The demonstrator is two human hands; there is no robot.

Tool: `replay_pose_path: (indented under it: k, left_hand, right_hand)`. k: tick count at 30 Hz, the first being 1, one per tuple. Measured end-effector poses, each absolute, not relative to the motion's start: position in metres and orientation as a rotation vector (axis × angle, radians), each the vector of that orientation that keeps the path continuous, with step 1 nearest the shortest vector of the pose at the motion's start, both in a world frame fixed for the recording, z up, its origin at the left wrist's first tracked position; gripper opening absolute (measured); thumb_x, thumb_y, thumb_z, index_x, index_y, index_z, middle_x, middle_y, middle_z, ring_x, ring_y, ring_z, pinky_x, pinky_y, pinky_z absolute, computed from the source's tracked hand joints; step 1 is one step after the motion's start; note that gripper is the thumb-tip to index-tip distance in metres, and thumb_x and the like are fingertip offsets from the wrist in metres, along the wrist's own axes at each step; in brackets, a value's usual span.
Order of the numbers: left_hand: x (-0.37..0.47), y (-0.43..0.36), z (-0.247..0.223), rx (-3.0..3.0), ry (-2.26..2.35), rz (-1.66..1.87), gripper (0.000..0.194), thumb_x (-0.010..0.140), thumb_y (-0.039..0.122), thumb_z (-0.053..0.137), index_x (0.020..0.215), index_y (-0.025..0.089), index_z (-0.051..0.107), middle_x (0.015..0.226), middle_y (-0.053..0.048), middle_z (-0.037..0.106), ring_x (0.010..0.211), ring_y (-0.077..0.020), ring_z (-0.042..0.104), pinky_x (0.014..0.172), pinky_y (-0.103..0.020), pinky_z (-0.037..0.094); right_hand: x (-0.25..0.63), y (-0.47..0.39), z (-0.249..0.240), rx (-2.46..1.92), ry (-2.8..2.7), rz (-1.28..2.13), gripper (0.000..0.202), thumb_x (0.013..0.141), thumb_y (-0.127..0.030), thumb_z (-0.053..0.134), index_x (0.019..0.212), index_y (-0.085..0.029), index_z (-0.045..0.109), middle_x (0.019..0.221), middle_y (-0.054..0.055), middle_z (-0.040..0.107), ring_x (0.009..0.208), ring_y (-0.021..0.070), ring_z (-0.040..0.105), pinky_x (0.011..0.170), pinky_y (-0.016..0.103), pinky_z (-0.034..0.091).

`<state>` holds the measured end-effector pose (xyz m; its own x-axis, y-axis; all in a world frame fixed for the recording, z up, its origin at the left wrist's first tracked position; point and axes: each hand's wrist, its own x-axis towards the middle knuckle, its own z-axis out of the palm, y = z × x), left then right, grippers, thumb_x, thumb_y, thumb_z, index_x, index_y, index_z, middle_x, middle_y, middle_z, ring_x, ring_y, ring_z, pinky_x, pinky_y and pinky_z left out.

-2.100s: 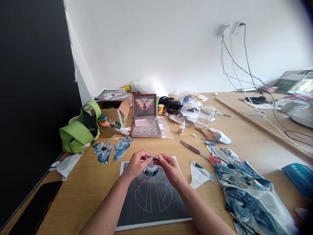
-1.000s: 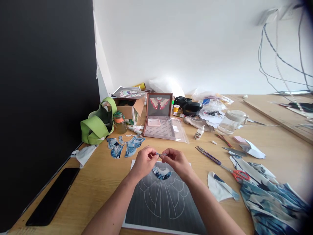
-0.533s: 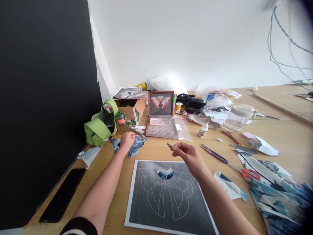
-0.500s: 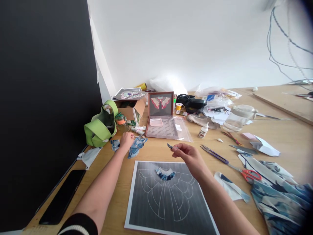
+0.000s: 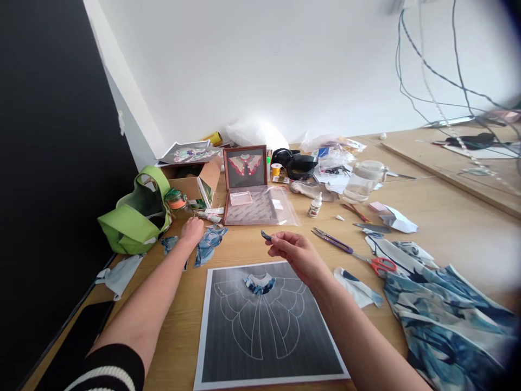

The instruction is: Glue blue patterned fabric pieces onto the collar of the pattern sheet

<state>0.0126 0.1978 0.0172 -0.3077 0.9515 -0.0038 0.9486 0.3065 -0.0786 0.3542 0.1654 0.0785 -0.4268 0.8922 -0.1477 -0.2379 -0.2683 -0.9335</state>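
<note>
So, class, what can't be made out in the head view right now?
- Head view: what the fingers of the left hand touch; the hand itself hides it.
- Head view: the full black slab; sleeve and bottom edge cut it off.
- Head view: the wording on the white bottle; too small.
- Head view: the small scrap's full shape; the right hand's fingers cover part.

Feed's bright, soft. I see washed-out glare on the white wall [image 5: 285,70] and right tabletop [image 5: 459,244]. Right edge blurred, corners dark, wide-angle stretch. Light source out of view.
</note>
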Motion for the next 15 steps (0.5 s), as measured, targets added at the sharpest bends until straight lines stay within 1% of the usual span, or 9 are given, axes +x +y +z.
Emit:
replay_pose_path:
  k: [9, 12, 15]
  left_hand:
    - [0.008, 0.201, 0.021, -1.823, -2.518, 0.219, 0.033, 0.092, 0.034, 0.059, 0.120, 0.015, 0.057, 0.122, -0.010, 0.059, 0.105, -0.0237, 0.061, 0.088, -0.045, 0.052]
    - [0.006, 0.205, 0.025, -1.810, -2.562, 0.221, 0.034, 0.092, 0.034, 0.059, 0.120, 0.015, 0.057, 0.121, -0.010, 0.060, 0.103, -0.0232, 0.061, 0.087, -0.044, 0.053]
    - [0.007, 0.208, 0.027, -1.793, -2.604, 0.185, 0.034, 0.092, 0.034, 0.059, 0.120, 0.015, 0.057, 0.120, -0.010, 0.060, 0.103, -0.0232, 0.061, 0.087, -0.044, 0.053]
  right_hand:
    - [0.353, 0.165, 0.076, -0.898, -1.175, 1.802, 0.038, 0.057, -0.048, 0.085, 0.071, -0.016, 0.070, 0.073, 0.002, 0.069, 0.061, 0.0109, 0.061, 0.069, 0.027, 0.050]
    - [0.354, 0.165, 0.076, -0.899, -1.186, 1.798, 0.039, 0.057, -0.049, 0.085, 0.071, -0.016, 0.070, 0.074, 0.002, 0.069, 0.061, 0.0108, 0.061, 0.068, 0.027, 0.049]
    - [0.355, 0.166, 0.077, -0.903, -1.205, 1.790, 0.038, 0.059, -0.049, 0.083, 0.071, -0.016, 0.070, 0.072, 0.001, 0.068, 0.062, 0.0110, 0.061, 0.068, 0.027, 0.049]
